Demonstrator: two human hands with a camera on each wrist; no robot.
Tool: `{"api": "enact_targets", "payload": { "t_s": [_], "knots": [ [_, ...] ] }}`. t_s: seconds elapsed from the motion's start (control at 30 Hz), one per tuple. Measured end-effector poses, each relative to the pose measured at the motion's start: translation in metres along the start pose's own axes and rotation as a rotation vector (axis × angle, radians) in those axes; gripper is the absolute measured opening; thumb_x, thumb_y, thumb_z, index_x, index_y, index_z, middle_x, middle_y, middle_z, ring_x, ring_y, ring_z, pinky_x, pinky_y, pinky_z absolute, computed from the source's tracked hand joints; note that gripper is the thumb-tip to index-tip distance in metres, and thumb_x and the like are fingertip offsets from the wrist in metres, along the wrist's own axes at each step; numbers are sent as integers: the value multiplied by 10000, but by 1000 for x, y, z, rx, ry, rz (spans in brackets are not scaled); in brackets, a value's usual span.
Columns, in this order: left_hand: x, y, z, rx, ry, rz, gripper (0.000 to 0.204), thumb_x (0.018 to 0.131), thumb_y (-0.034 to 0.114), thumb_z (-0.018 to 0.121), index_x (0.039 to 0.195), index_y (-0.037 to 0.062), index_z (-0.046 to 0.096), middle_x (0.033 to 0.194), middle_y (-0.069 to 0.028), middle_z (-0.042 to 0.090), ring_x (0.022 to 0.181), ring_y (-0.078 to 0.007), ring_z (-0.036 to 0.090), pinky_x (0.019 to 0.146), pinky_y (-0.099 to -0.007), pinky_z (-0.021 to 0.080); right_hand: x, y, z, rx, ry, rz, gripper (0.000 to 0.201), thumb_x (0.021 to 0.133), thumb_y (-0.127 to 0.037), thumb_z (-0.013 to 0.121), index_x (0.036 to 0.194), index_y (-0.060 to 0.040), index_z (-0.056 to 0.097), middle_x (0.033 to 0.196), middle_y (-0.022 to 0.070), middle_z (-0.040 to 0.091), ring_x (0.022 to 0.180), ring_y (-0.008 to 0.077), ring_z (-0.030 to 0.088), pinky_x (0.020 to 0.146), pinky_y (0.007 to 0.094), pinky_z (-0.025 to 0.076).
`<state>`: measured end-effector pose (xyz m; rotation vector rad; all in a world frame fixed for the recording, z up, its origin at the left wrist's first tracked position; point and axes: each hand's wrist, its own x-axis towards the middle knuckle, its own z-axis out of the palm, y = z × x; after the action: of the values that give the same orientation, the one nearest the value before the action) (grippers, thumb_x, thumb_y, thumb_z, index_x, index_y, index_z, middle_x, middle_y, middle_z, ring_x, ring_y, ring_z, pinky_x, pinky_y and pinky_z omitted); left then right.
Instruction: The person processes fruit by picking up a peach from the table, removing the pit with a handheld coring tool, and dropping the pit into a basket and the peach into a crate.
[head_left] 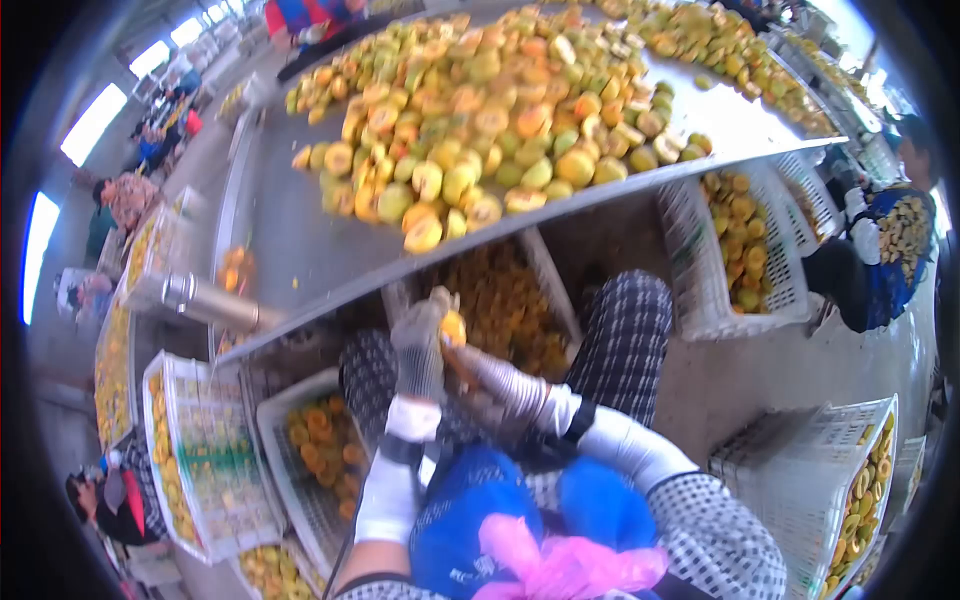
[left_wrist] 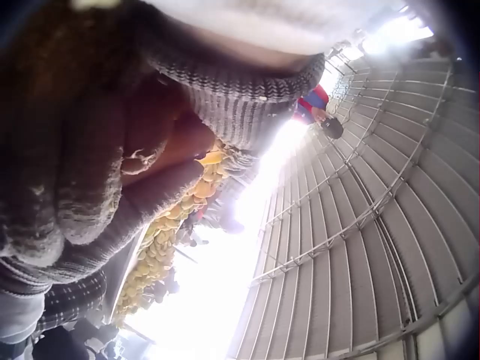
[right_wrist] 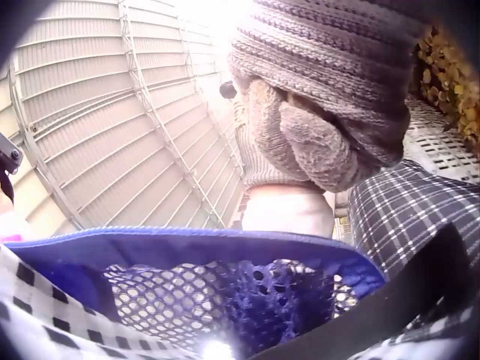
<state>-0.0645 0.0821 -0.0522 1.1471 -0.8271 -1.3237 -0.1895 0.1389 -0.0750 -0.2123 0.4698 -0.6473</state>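
Observation:
In the head view my gloved left hand holds a yellow peach between its fingers and thumb, above a crate of cut peaches between the knees. My gloved right hand reaches in from the right, fingertips right at the peach. Curled fingers of the right glove fill the right wrist view; I cannot tell what they grip. Gloved fingers crowd the left wrist view, where the peach is mostly hidden.
A metal table heaped with peaches stands in front. White crates of peaches flank me, one at right and one at left. A steel flask lies at the table's left edge. Another person sits at right.

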Motion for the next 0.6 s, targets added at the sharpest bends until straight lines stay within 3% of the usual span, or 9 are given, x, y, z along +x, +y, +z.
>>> {"api": "enact_targets", "payload": {
  "t_s": [0.1, 0.17, 0.23, 0.3, 0.37, 0.4, 0.43, 0.57, 0.6],
  "knots": [
    [1, 8, 1, -368, -3, -289, 446, 947, 513, 542, 1048, 78, 562, 770, -130, 647, 475, -189, 595, 393, -284, 488, -19, -22, 27, -310, 10, 35, 493, 903, -642, 529, 750, -175, 498, 549, -58, 353, 425, 51, 312, 397, 225, 209],
    [4, 4, -1, -326, 74, -267, 467, 944, 543, 522, 1026, 87, 575, 738, -129, 639, 381, -184, 529, 330, -279, 450, -12, -15, 24, -369, -23, -18, 519, 901, -653, 521, 737, -164, 472, 554, -58, 350, 423, 59, 296, 393, 232, 206],
    [-6, 17, -9, -342, 60, -225, 473, 933, 542, 543, 1026, 80, 581, 722, -129, 641, 458, -181, 582, 371, -278, 465, -7, -3, 18, -364, -7, -134, 485, 935, -602, 504, 736, -161, 467, 564, -56, 349, 430, 68, 292, 406, 229, 211],
    [-12, 49, -37, -64, 300, -67, 373, 936, 426, 596, 1044, 75, 658, 860, -52, 659, 612, -198, 636, 490, -293, 503, -4, -6, 10, -456, -76, -263, 420, 976, -514, 485, 760, -153, 494, 572, -52, 347, 449, 70, 316, 423, 225, 226],
    [-15, 69, -103, 551, 436, 22, 346, 912, 376, 621, 984, 48, 705, 921, -90, 699, 723, -243, 673, 628, -328, 532, -2, -20, 10, -223, 438, 10, 391, 988, -474, 477, 798, -135, 527, 574, -46, 351, 481, 68, 366, 445, 244, 286],
    [-23, 71, -140, 1060, 453, 156, 335, 903, 352, 635, 997, 38, 704, 958, -119, 702, 788, -266, 675, 697, -341, 529, 13, -6, -28, -586, 397, -148, 442, 956, -544, 500, 838, -122, 560, 582, -40, 407, 498, 85, 401, 464, 265, 331],
    [-24, 76, -168, 1562, 451, 308, 326, 893, 327, 650, 1010, 27, 704, 995, -148, 705, 853, -290, 678, 766, -354, 526, 18, -4, -22, -577, 391, -164, 442, 956, -544, 500, 838, -122, 560, 582, -40, 407, 498, 85, 401, 464, 265, 331],
    [-13, 107, -186, 1434, 480, 376, 304, 896, 283, 649, 1056, 28, 694, 1010, -183, 691, 965, -322, 647, 866, -379, 496, 26, -22, -4, -581, 552, -96, 475, 980, -525, 471, 895, -76, 600, 617, 8, 515, 513, 110, 466, 484, 298, 397],
    [-7, 118, -177, 1580, 446, 424, 284, 909, 249, 630, 1091, 37, 682, 1042, -171, 688, 979, -311, 646, 879, -370, 493, 36, -15, -16, -709, 469, -280, 462, 991, -495, 464, 944, -60, 615, 639, 20, 543, 556, 120, 509, 525, 312, 431]
  ]
}}
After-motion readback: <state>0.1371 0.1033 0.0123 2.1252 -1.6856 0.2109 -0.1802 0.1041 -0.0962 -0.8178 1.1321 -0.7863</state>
